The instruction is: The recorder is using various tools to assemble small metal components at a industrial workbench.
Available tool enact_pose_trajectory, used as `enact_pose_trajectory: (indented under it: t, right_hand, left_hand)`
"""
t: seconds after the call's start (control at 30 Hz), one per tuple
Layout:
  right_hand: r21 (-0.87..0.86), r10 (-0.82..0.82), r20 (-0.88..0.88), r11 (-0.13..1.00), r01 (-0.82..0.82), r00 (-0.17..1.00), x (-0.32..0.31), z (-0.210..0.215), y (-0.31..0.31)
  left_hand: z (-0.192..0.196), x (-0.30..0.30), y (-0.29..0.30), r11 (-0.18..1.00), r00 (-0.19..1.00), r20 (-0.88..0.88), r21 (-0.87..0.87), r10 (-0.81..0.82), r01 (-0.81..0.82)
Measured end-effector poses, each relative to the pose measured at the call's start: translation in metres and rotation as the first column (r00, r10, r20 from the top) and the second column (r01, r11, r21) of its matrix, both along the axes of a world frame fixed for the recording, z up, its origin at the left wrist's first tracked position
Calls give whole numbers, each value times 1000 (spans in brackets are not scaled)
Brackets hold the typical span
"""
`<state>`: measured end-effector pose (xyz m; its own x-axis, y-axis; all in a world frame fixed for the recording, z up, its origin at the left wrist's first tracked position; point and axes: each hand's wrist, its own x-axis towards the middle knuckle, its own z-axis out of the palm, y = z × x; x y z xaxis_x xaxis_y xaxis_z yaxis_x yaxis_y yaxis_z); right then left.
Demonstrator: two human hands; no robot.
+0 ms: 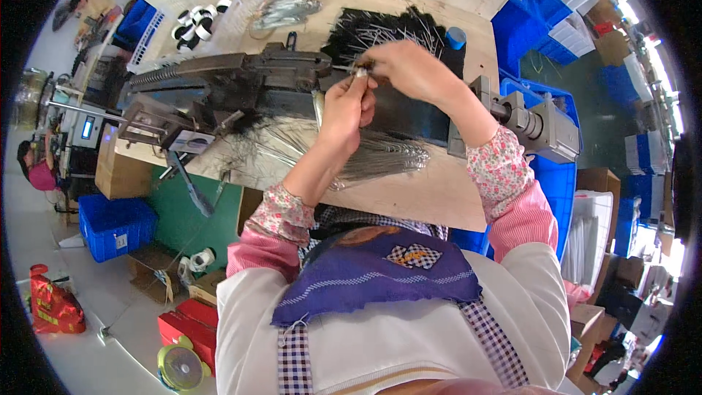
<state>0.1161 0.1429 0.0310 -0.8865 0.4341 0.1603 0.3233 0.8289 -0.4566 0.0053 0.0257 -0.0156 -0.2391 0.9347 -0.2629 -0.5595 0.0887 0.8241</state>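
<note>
My left hand [346, 108] is raised in front of a dark metal machine [241, 80] on the wooden workbench [431, 190], with its fingers pinched on a small silvery piece [360, 72]. My right hand [408, 67] meets it from the right, its fingertips closed on the same small piece at the machine's right end. Beneath my hands lies a fanned bundle of thin grey wires [365, 157]. Behind them is a pile of black cords with metal tips [391, 29].
A grey motor [537, 126] sticks out at the bench's right over blue crates [556, 175]. Rolls of black and white tape [196, 22] lie at the back left. On the floor at left stand a blue crate [113, 225], cardboard boxes and a red bag [53, 306].
</note>
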Motion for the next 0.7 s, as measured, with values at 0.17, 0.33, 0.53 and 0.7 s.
enact_pose_trajectory:
  t: [0.17, 0.33, 0.53, 0.7]
  right_hand:
    - [-486, -89, -51, 872, 53, 995, 10, 14, -3]
    - [-667, -59, -6, 744, 40, 998, 7, 25, 19]
    - [-44, -19, 87, 999, 23, 996, 12, 25, 16]
    - [407, -184, -128, 886, 221, 975, 24, 33, -8]
  left_hand:
    - [0, 4, -5, 997, 997, 48, 39, 63, -65]
    - [-3, 3, -3, 998, 987, -150, 12, -58, 60]
    - [10, 14, 0, 958, 880, 425, 267, -212, 102]
    - [19, -12, -5, 973, 648, 745, 228, -155, -30]
